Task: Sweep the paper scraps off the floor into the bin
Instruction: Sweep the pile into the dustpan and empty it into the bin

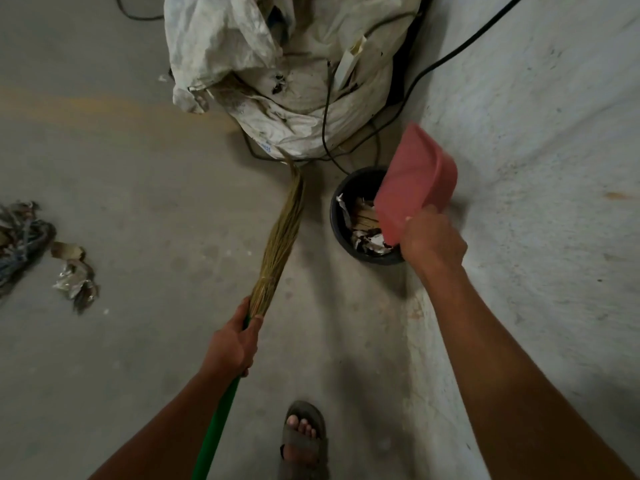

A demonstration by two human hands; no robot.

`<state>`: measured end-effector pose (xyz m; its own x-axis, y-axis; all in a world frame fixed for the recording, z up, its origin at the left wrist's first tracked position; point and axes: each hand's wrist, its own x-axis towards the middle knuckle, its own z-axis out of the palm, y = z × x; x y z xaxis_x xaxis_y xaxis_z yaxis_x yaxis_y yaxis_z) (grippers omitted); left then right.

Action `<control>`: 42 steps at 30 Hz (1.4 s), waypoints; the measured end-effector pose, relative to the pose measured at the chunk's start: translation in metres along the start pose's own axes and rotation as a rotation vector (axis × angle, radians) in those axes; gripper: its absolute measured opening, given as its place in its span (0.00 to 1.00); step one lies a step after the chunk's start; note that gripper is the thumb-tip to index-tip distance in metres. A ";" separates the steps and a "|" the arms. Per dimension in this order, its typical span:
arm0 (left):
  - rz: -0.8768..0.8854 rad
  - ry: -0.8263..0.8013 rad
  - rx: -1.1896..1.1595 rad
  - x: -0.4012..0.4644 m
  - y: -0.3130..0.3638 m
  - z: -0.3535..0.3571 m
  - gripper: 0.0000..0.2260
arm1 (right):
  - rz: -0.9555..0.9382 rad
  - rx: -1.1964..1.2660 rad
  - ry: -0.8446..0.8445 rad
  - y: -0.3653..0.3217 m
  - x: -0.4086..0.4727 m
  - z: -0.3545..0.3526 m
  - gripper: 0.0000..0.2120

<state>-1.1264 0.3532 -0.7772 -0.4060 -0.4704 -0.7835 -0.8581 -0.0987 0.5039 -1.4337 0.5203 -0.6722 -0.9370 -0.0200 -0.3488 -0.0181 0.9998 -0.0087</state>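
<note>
My right hand (pixel 433 239) grips a red dustpan (pixel 415 181) and holds it tilted over a small black bin (pixel 337 220). Crumpled paper scraps (pixel 367 233) lie inside the bin. My left hand (pixel 235 341) grips a straw broom (pixel 280 237) where the bristles meet its green handle (pixel 214 427). The bristle tips point forward and reach the base of a white sack. More paper scraps (pixel 74 275) lie on the grey floor at the far left.
A large crumpled white sack (pixel 277 64) stands ahead, with black cables (pixel 450 53) running around it. A whitish wall (pixel 536 150) rises on the right. A tangle of rope and rags (pixel 20 237) lies at the left edge. My sandalled foot (pixel 303 441) is below.
</note>
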 end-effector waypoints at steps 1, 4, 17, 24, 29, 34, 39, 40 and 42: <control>0.000 0.003 0.007 0.000 0.002 -0.001 0.26 | 0.017 0.036 -0.003 -0.001 -0.007 -0.001 0.18; 0.006 0.011 0.017 -0.001 0.005 0.000 0.26 | 0.023 0.093 -0.059 -0.005 -0.026 0.005 0.20; 0.017 -0.002 0.020 -0.006 -0.018 -0.007 0.26 | 0.030 0.040 -0.045 -0.025 -0.037 0.034 0.18; 0.026 0.031 -0.019 -0.015 -0.030 -0.042 0.26 | 0.124 0.159 0.065 -0.038 -0.101 0.039 0.22; 0.034 0.049 -0.057 -0.014 -0.048 -0.080 0.26 | 0.153 0.257 0.155 -0.076 -0.154 0.065 0.19; 0.028 0.078 -0.098 -0.017 -0.084 -0.123 0.26 | 0.057 0.226 0.100 -0.127 -0.212 0.081 0.18; 0.001 0.129 -0.141 -0.020 -0.133 -0.178 0.26 | -0.024 0.344 -0.091 -0.199 -0.261 0.127 0.19; -0.005 0.139 -0.145 -0.021 -0.143 -0.191 0.26 | -0.042 0.341 -0.120 -0.212 -0.272 0.136 0.18; -0.018 0.153 -0.154 -0.024 -0.164 -0.216 0.26 | -0.080 0.355 -0.158 -0.239 -0.294 0.147 0.18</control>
<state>-0.9085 0.1908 -0.7626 -0.3284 -0.5942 -0.7343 -0.8016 -0.2359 0.5494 -1.1030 0.2866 -0.7052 -0.8718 -0.1254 -0.4736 0.0591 0.9327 -0.3557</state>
